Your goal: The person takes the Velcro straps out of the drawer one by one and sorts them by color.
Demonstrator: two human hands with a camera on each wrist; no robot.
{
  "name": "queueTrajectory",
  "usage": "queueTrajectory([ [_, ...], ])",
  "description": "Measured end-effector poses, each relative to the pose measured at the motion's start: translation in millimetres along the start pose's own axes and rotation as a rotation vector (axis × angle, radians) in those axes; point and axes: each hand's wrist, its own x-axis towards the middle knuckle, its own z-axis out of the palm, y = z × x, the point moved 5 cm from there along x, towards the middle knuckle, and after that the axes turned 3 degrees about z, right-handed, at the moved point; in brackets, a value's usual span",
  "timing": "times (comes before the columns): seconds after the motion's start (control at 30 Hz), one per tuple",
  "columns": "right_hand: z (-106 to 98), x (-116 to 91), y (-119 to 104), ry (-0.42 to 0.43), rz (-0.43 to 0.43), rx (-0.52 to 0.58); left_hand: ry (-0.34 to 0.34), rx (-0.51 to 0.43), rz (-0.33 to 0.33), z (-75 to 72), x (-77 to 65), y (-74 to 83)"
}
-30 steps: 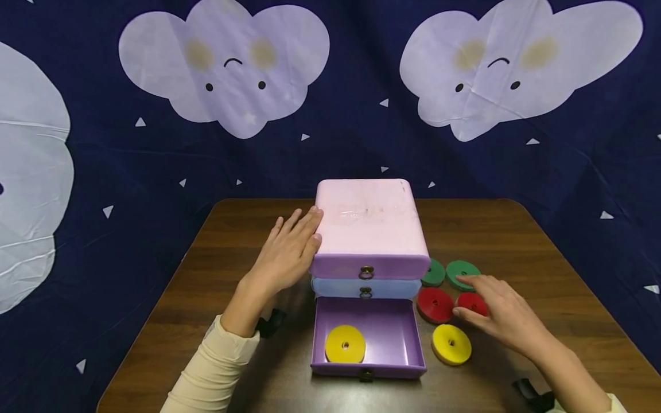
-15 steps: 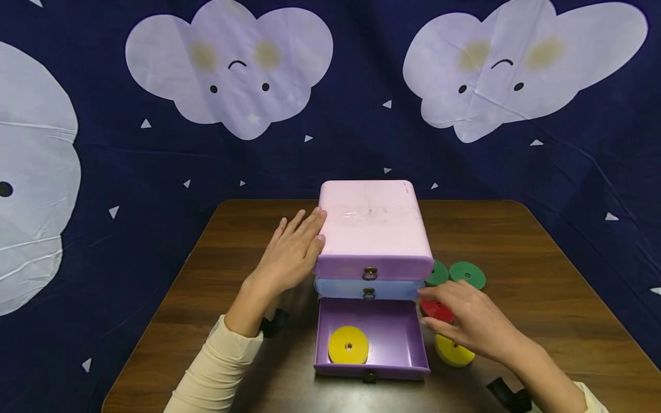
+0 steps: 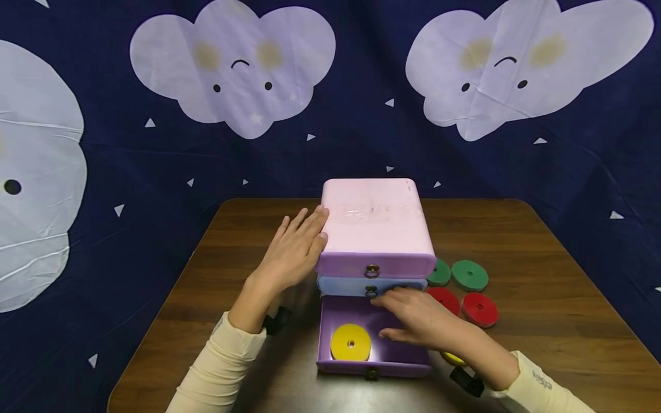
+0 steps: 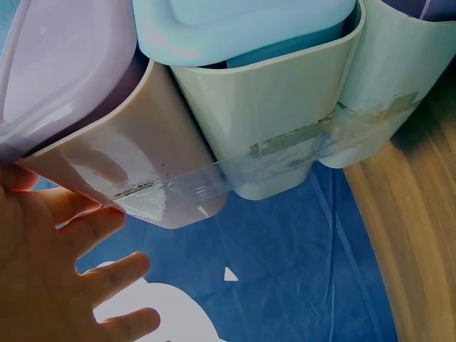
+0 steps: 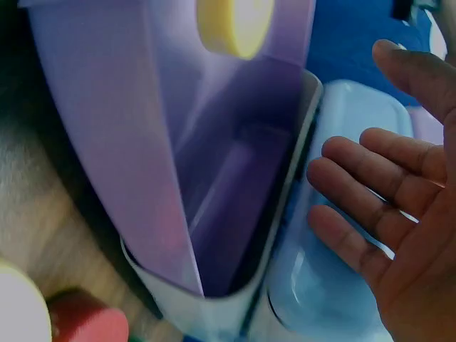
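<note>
A small three-drawer cabinet has a pink top (image 3: 374,221). My left hand (image 3: 290,252) rests against its upper left edge with fingers straight; the left wrist view shows the fingertips at the pink shell (image 4: 135,164). The bottom purple drawer (image 3: 397,369) is pulled out and holds a yellow disc (image 3: 342,346) with a centre hole. Above that drawer hovers my right hand (image 3: 426,318), fingers loosely bent and holding nothing. Its fingertips are close to the ring pull (image 3: 371,292) of the blue drawer (image 3: 338,285). In the right wrist view the fingers overlap the blue drawer front (image 5: 335,278).
Right of the cabinet lie two red discs (image 3: 480,310) and two green discs (image 3: 470,275) on the wooden table (image 3: 558,344). A second yellow disc (image 3: 454,359) is mostly hidden under my right forearm. A dark blue cloud-print cloth (image 3: 361,137) hangs behind.
My right hand has moved left from over the red discs to above the open purple drawer, near the blue drawer's pull. The left hand stays on the cabinet. No disc has moved.
</note>
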Motion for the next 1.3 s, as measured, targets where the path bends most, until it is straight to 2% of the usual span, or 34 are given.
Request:
queueTrajectory([
  [0.17,18.2,9.3,-4.4,-0.122,-0.017,0.011,-0.001,0.009,-0.005,0.5,0.1,-0.4],
  [0.43,34.7,18.8,-8.6,-0.265,0.001,0.091,0.004,0.014,-0.001,-1.6,0.1,-0.1],
  [0.57,43.0,22.1,-14.4,-0.329,-0.026,0.108,0.004,0.010,-0.003,-1.6,0.1,-0.4],
  [0.8,50.5,24.4,-24.3,-0.328,-0.138,0.042,0.001,0.001,-0.002,-0.7,0.0,-0.3],
  [1.0,56.4,23.2,-25.4,-0.393,-0.111,0.044,-0.001,0.002,-0.004,0.0,0.5,-0.9],
  [1.3,66.7,19.0,-25.3,-0.398,-0.104,0.068,0.003,-0.001,-0.002,0.8,0.4,-0.8],
])
